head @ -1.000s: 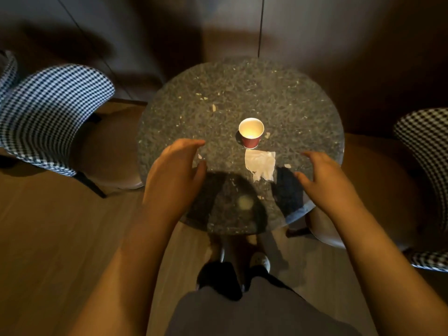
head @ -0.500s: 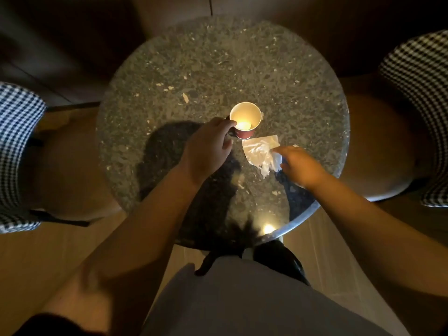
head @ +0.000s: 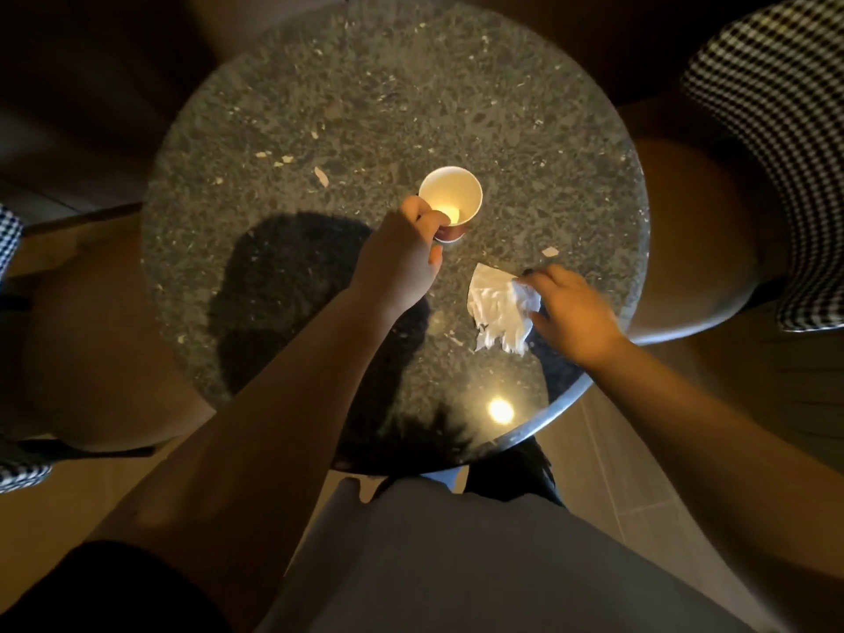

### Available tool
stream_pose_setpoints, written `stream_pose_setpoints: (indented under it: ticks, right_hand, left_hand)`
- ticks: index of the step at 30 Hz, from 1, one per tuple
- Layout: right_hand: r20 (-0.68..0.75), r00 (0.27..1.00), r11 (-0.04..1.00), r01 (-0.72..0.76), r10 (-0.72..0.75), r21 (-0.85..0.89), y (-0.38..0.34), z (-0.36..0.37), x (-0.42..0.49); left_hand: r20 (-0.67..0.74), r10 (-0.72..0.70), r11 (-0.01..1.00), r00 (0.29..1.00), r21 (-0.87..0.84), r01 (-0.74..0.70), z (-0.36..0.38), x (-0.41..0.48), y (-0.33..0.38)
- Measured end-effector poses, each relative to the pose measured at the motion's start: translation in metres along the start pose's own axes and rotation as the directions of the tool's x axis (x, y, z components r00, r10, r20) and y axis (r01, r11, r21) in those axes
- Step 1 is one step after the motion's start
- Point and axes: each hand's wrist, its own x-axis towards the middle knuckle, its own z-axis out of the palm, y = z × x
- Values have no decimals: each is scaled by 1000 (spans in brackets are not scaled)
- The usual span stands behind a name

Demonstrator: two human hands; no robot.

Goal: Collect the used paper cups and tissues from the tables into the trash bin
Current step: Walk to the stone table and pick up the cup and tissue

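Bare stone lies open across the far half and left side of the round table (head: 388,84), and a strip of it runs between the cup (head: 450,194) gripped in my left hand (head: 402,262) and the tissue (head: 498,308) pinched in my right hand (head: 571,308). A checked chair (head: 776,130) crowds the table's right rim just beside my right hand. A second chair (head: 91,358) sits by the left rim.

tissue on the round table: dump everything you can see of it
The tissue is thin white paper, creased, with a straight corner at the far end and a ragged, torn-looking near edge. It lies near the right rim of the dark speckled table, clear of the paper cup. The right hand pinches its right side, bunching it there; the rest looks spread on the tabletop.
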Motion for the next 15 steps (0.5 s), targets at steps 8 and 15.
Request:
stream_pose_setpoints:
  ticks: [8,15]
  right_hand:
    - [83,995,997,-67,64,39,4,11,-11]
    - [53,988,988,-150,148,25,3,20,-30]
  left_hand:
    - [32,25,1000,999,-14,-24,5,8,9]
    - [34,-48,999,998,20,47,12,1,15]
